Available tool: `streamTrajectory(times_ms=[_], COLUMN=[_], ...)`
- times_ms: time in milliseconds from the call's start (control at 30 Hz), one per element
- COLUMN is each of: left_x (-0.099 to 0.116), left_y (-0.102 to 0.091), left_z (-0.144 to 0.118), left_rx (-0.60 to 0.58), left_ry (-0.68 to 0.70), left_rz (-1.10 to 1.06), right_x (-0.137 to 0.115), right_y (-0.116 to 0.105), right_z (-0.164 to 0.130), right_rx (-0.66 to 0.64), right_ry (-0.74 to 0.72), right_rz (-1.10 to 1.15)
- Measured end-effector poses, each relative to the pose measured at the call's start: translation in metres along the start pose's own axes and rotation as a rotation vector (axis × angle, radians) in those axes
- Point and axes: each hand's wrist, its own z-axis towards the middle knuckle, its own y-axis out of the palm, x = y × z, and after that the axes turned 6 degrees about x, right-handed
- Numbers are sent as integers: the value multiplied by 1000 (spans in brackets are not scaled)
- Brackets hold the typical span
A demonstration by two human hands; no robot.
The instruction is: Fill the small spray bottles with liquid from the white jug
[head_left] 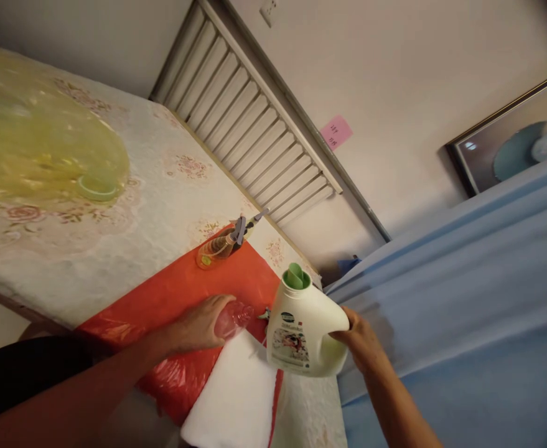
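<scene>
My right hand (359, 339) grips the handle of a white detergent jug (301, 330) with an open green spout, held upright just above a white cloth (236, 398). My left hand (201, 323) wraps a small clear plastic bottle (236, 318), its neck pointing toward the jug. Both sit over a red plastic sheet (180, 298) on the table. A spray bottle (221, 246) with amber liquid and a grey trigger lies on its side farther back on the red sheet.
The table carries a floral tablecloth (114, 236), and a large yellow-green translucent plastic cover (35, 143) rests at the far left. A blue fabric surface (464, 298) fills the right. A white radiator (254, 124) and a framed picture (511, 137) line the wall.
</scene>
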Motion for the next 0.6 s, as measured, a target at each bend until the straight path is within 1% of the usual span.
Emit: streamTrajectory(times_ms=[100, 300, 367, 467, 533, 600], left_x=[-1, 0, 3, 7, 8, 7], left_y=[0, 1, 1, 2, 3, 6], left_z=[-2, -8, -11, -15, -16, -16], left_rx=[-12, -37, -47, -37, -27, -43], left_ry=[25, 68, 81, 99, 108, 101], left_rz=[-3, 3, 9, 12, 7, 0], right_x=[2, -1, -5, -11, -15, -17], right_y=[11, 37, 48, 68, 83, 100], right_z=[12, 39, 48, 59, 65, 71], right_rx=[124, 302, 339, 353, 337, 310], right_ry=[-14, -91, -107, -138, -154, -158], right_rz=[136, 253, 288, 348, 397, 453])
